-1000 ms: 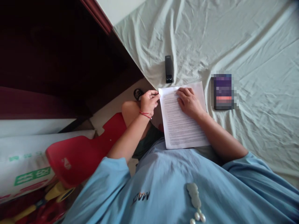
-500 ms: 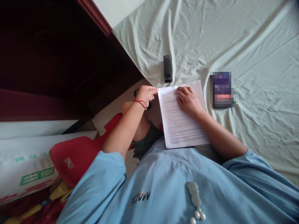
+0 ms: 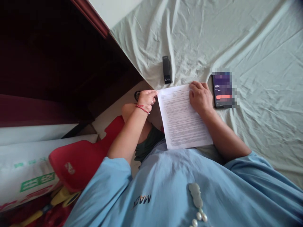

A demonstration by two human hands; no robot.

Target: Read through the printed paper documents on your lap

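Observation:
Printed sheets of paper [image 3: 181,118] lie in front of me at the cloth's edge, their near edge against my shirt. My left hand [image 3: 146,100] pinches the upper left corner between thumb and fingers, a red string around its wrist. At the upper right corner, my right hand [image 3: 200,96] is closed over the sheets, fingers bent around the top edge; its thumb side rests on the page and its fingertips are partly hidden. Just beyond the top edge lies a black stapler [image 3: 167,70], touched by neither hand.
A phone [image 3: 221,90] with a lit, partly blurred screen lies right of the paper on a wrinkled pale green cloth [image 3: 258,72]. Dark wooden furniture [image 3: 59,63] stands at left, above a red plastic seat [image 3: 78,160] and a white printed bag [image 3: 26,167].
My right hand has slid rightward across the page to the upper right corner, uncovering the heading. My left hand stays at the upper left corner.

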